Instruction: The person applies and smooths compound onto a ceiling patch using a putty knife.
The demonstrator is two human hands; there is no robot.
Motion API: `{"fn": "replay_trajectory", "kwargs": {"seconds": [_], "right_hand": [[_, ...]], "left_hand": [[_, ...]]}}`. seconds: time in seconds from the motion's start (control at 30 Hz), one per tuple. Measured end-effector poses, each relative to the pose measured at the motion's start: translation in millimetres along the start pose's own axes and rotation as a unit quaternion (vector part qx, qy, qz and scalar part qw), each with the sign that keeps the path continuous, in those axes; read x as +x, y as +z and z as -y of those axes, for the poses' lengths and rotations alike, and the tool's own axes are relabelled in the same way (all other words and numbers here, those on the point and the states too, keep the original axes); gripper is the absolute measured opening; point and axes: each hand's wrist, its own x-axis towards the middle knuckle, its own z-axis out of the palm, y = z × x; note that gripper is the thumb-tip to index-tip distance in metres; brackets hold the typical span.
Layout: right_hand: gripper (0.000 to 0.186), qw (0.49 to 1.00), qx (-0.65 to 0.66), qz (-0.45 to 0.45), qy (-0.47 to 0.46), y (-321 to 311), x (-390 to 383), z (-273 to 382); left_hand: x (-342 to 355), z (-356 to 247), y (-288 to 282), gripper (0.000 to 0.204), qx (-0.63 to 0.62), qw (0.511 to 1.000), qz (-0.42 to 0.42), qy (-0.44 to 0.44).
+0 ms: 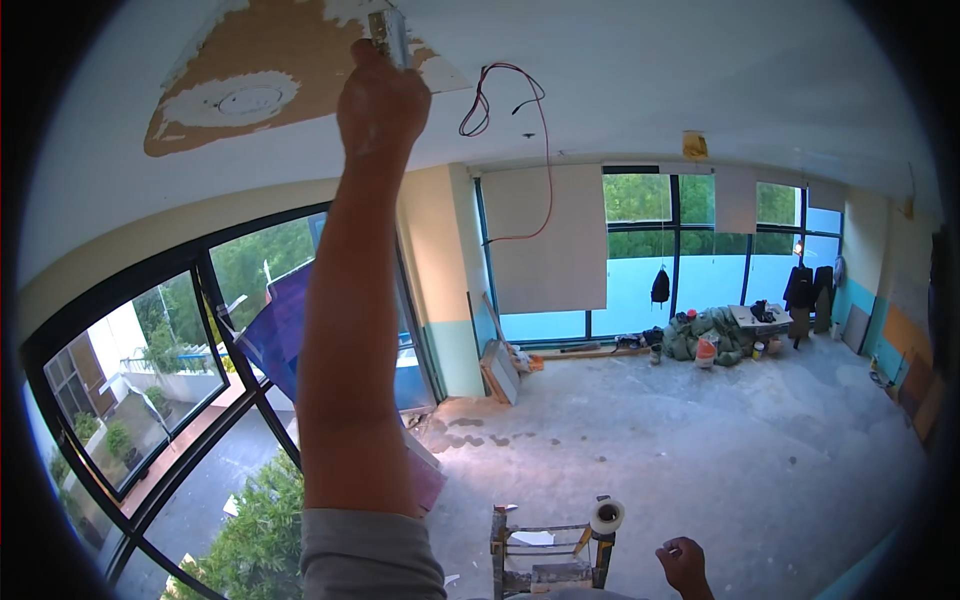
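My left hand [380, 100] is raised to the white ceiling [650, 70] and is shut on a small metal scraper [392, 32]. The blade touches the edge of a brown bare patch [270, 50] smeared with white filler. My right hand [685, 563] hangs low near the bottom edge with its fingers curled and nothing visible in it. It is just right of a wooden ladder top [545, 555] that carries a roll of white mesh tape [607, 516].
Red and black wires [505, 90] dangle from the ceiling right of the scraper. Dark-framed windows [200, 330] line the left wall and the far wall. Far below lies a concrete floor [700, 440] with boards [500, 370] and a pile of bags and tools [710, 335].
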Motion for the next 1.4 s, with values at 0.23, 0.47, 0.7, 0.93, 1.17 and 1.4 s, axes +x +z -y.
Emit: {"fn": "replay_trajectory", "kwargs": {"seconds": [0.23, 0.47, 0.7, 0.93, 1.17, 1.4], "right_hand": [[0.023, 0.999, 0.008, -0.035, -0.012, -14, -23, -9], [0.025, 0.999, -0.041, -0.001, -0.016, -34, -29, -2], [0.025, 0.999, -0.028, -0.008, -0.029, -31, -24, -3], [0.022, 0.999, -0.047, -0.006, -0.014, -25, -17, -14], [0.023, 0.999, -0.005, -0.032, 0.01, -6, 2, -20], [0.022, 1.0, 0.003, -0.001, -0.006, -2, -3, -14]], "left_hand": [[5, -7, -32, 0.031, 0.051, 0.997, 0.051, 0.0], [-13, -9, -25, 0.049, -0.123, 0.98, 0.033, -0.15], [-8, -10, -3, 0.055, -0.134, 0.981, 0.009, -0.137], [-5, -24, -1, 0.046, -0.123, 0.979, 0.056, -0.151], [-10, -24, 32, 0.035, -0.071, 0.995, -0.013, -0.075], [4, 35, 28, 0.037, 0.162, 0.975, -0.041, 0.143]]}}
